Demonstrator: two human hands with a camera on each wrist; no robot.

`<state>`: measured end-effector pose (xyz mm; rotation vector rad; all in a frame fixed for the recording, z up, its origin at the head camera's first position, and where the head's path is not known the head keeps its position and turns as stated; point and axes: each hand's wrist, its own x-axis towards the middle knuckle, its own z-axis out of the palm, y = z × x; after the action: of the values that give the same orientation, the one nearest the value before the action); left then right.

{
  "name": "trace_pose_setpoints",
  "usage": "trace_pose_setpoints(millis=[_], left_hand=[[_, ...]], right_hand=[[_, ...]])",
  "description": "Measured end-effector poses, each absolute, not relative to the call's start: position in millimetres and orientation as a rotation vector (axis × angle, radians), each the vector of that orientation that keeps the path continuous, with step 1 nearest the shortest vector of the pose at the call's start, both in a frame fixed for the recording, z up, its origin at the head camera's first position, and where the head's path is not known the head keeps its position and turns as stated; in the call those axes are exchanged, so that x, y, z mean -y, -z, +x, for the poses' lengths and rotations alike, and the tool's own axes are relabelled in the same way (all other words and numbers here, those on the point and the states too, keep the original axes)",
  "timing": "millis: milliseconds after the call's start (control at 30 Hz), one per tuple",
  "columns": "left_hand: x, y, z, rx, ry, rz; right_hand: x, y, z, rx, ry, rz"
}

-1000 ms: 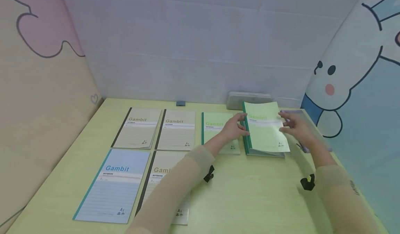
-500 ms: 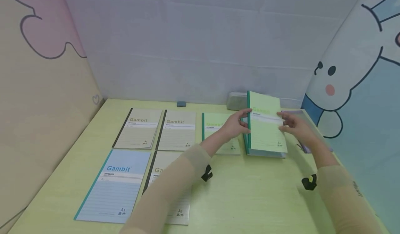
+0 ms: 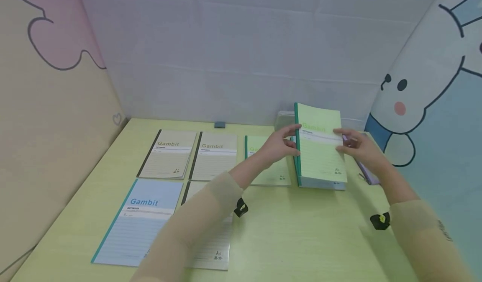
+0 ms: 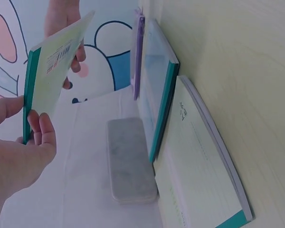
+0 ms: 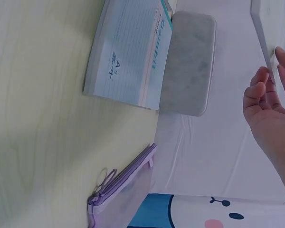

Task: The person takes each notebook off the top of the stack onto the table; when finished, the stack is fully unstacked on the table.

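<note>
Both hands hold a light green Gambit notebook raised and tilted at the back right. My left hand pinches its dark green spine between thumb and fingers, which shows closely in the left wrist view. On the opposite edge, my right hand grips the pages with thumb and fingertips. Below the raised notebook lies a blue notebook, mostly covered in the head view. To its left, a second light green notebook lies flat, partly behind my left hand.
Beige notebooks with dark spines and a blue notebook lie on the left half of the table. A grey case stands against the back wall. A purple-edged zip pouch lies at the right. A small dark-blue block sits at the back edge.
The held green notebook has risen from close over the blue notebook and now stands more upright, its top higher against the back wall. Both hands have moved up slightly with it.
</note>
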<state>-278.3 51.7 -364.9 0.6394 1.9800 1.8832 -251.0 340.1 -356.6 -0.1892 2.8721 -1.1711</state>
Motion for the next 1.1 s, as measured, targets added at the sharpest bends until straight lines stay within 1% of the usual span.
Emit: trace_pose_setpoints(millis=[300,600,667,900,1100], left_hand=[[-28,349,-268,-2.010,-1.868,0.639],[2,349,-252,-2.113,-1.795,0.672],[10,350,-248,-2.113,-1.781,0.678],[31,358,-234,-2.117,-1.727,0.680],[47,366,-223,-2.236,-1.579,0.719]], right_hand=[[-325,340,-238,-2.783,1.372,-0.235],[-297,328,-220,-2.871,1.253,-0.319],[-291,329,-217,-2.870,1.250,-0.328],[-275,342,-200,-2.718,1.448,-0.411],[-262,353,-189,-2.628,1.540,-0.497]])
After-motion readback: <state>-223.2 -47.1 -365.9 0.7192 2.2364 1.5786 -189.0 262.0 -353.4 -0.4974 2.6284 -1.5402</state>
